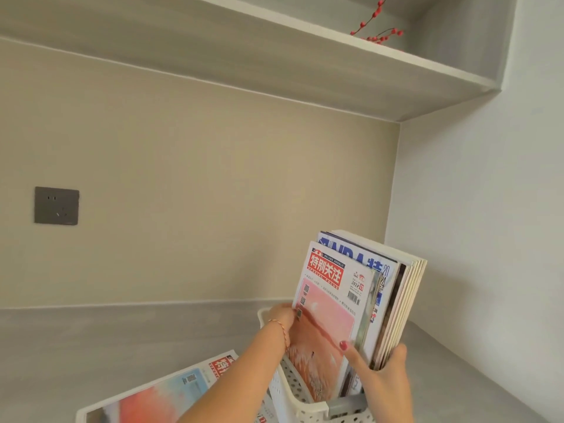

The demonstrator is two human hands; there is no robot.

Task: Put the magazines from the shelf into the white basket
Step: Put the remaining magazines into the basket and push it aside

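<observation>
Nearest the camera, a magazine (pixel 158 395) lies flat on the grey table (pixel 91 340) at the lower left, its cover showing pale blue and orange patches and part of a red masthead; the left forearm crosses over its right edge. Just right of it stands the white basket (pixel 293 398), perforated with small holes, with a grey handle piece at its near rim. A stack of magazines (pixel 360 300) stands upright inside the basket, leaning slightly to the right. The right hand (pixel 384 370) is closed around the lower right edge of the stack, its thumb, with a red-painted nail, pressed on the front cover. The left hand (pixel 282 319), wearing a thin red-and-gold bracelet (pixel 280 329), has its fingers curled onto the left edge of the front magazine, gripping it.

The front cover bears a red masthead reading "特别关注", "SPECIAL FOCUS" beneath it, "2024" and "11" at the right, a barcode, and a pink picture. Behind it a blue title reads partly "NBA".

Farther off, a dark grey wall socket (pixel 56 206) sits on the beige wall at the left. Above, a grey shelf (pixel 274 71) holds a sprig of red berries (pixel 378 32).
</observation>
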